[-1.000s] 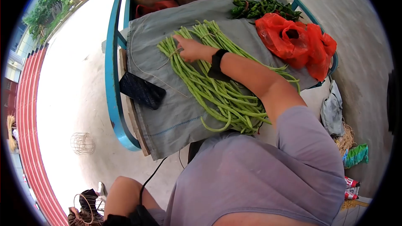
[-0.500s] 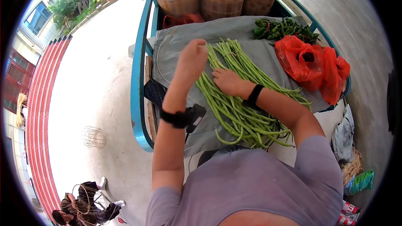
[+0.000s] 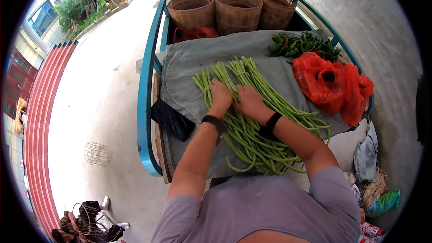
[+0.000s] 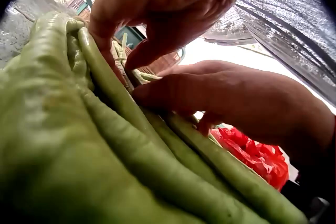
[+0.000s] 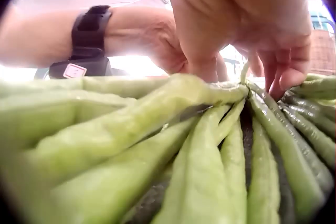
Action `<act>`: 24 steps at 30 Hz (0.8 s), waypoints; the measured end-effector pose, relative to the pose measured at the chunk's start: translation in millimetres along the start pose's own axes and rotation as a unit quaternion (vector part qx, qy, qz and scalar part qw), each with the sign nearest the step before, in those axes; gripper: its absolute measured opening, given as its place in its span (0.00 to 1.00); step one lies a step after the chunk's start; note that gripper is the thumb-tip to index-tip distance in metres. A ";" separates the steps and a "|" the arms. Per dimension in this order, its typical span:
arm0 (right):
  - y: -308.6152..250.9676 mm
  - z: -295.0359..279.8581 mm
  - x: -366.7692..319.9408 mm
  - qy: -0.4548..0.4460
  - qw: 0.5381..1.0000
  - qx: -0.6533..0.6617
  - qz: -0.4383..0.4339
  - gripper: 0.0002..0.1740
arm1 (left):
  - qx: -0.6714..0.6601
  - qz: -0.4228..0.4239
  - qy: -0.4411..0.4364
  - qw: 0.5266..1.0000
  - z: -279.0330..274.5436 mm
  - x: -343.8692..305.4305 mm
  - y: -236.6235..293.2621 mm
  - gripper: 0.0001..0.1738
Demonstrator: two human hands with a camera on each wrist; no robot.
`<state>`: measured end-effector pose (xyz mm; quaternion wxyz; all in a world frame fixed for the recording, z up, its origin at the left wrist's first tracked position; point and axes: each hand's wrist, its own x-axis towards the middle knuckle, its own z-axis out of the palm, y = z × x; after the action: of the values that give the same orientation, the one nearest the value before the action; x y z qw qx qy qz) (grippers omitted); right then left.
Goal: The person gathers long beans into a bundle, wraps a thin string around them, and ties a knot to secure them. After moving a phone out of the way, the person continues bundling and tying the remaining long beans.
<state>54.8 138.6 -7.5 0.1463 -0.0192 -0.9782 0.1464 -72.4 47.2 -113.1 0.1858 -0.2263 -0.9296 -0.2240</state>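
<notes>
Head view: long beans (image 3: 252, 140) are lying in tied bundles across the middle of a grey cloth (image 3: 189, 63) on a blue cart (image 3: 145, 108). Left hand (image 3: 220, 94) and right hand (image 3: 249, 102) are working side by side near the bundles' far end, fingers curling down and pinching beans. Dark flat object (image 3: 172, 119) is lying left, red bags (image 3: 330, 81) right, baskets (image 3: 236, 11) far.

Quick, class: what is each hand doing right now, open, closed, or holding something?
Left hand: closed grip, fingers pinching the bundle of long green beans.
Right hand: closed grip, fingertips curled into the same bundle.
</notes>
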 end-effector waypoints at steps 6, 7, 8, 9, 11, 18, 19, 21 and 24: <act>-9.5 0.7 14.2 -0.091 0.991 0.019 0.098 0.33 | 0.187 0.173 -0.288 0.923 -81.4 18.1 29.9 0.08; -5.3 -1.5 17.2 -0.107 0.987 0.044 0.112 0.35 | 0.180 0.165 -0.289 0.926 -81.6 19.0 31.0 0.10; 3.1 3.2 20.3 -0.102 0.983 0.090 0.124 0.35 | 0.101 0.124 -0.239 0.958 -77.8 17.3 32.2 0.11; 14.9 13.5 23.2 -0.096 0.977 0.134 0.137 0.35 | 0.021 0.083 -0.187 0.979 -68.4 14.6 33.4 0.12; 22.6 21.8 24.8 -0.078 0.965 0.201 0.152 0.35 | -0.140 -0.055 -0.181 0.972 -66.9 17.0 38.8 0.14; 3.1 25.3 10.6 -0.004 0.999 0.044 0.021 0.25 | -0.091 0.022 -0.338 0.937 -64.3 26.3 33.6 0.16; -6.8 15.2 10.4 -0.017 0.999 -0.043 0.023 0.23 | 0.103 0.237 -0.338 0.905 -64.1 27.4 28.3 0.16; -13.2 3.1 17.9 -0.066 0.996 -0.057 0.026 0.21 | 0.019 0.082 -0.239 0.967 -75.7 17.7 40.9 0.12; -9.3 -2.3 18.1 -0.087 0.994 -0.066 0.030 0.19 | -0.045 -0.071 -0.185 0.979 -126.3 13.7 58.7 0.10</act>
<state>38.2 131.7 2.3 0.0549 -0.0452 -0.9937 0.0866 -23.4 35.4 17.5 -0.0164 -0.2051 -0.9505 -0.2330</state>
